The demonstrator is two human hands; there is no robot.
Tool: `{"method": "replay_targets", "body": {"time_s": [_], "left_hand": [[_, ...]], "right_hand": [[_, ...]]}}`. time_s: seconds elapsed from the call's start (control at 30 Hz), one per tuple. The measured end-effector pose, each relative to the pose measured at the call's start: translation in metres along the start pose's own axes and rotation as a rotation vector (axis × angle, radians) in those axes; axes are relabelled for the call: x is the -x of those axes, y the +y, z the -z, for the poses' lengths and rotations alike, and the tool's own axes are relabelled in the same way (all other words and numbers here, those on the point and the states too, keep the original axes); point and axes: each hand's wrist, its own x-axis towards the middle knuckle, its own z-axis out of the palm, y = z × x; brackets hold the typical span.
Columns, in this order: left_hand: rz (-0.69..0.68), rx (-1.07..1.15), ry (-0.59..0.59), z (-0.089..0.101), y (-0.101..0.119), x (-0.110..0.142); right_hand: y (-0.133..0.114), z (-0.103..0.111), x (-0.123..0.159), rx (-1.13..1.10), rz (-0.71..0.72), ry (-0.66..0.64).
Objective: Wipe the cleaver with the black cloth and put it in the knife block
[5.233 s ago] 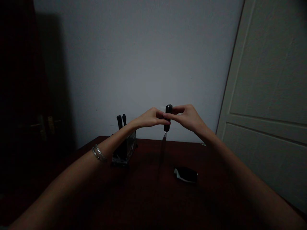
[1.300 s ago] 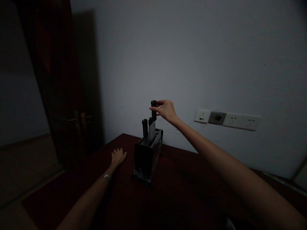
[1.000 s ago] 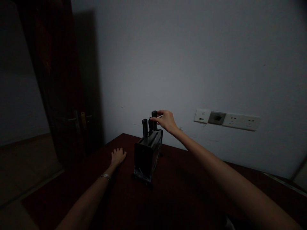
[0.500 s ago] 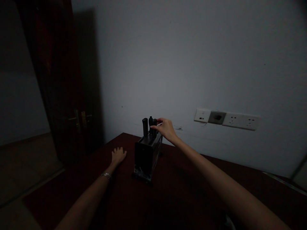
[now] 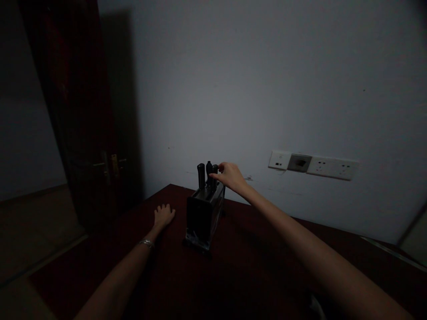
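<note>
A dark knife block [image 5: 199, 218] stands upright on the dark red table, with several black handles rising from its top. My right hand [image 5: 231, 176] reaches over from the right, its thumb and forefinger pinched round the rightmost knife handle [image 5: 215, 178]. The blade is out of sight inside the block. Another knife handle [image 5: 201, 176] stands at the left, and a darker handle [image 5: 209, 168] shows between the two. My left hand [image 5: 163, 216] lies on the table left of the block, apart from it, fingers spread and holding nothing.
The table [image 5: 253, 258] meets a pale wall [image 5: 207, 89] behind the block. Wall sockets [image 5: 332, 168] sit at the right. A dark door [image 5: 70, 111] with a handle stands at the left. A small pale object [image 5: 316, 306] shows near the bottom edge.
The whole view has shifted slightly. My right hand stays at the same knife handle, and my left hand stays flat on the table.
</note>
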Motion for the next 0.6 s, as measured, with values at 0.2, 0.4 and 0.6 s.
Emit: {"method": "replay_targets", "body": {"time_s": [0.2,0.4,0.6], "left_hand": [[-0.007,0.000,0.008,0.002,0.001,0.002],[-0.012,0.003,0.002,0.000,-0.001,0.000],[-0.009,0.043,0.012,-0.005,-0.002,-0.002]], "right_hand": [[-0.002,0.013,0.003,0.023,0.022,0.005],[0.010,0.037,0.035,-0.058,-0.032,0.048],[0.055,0.015,0.139,-0.143,-0.224,-0.052]]}}
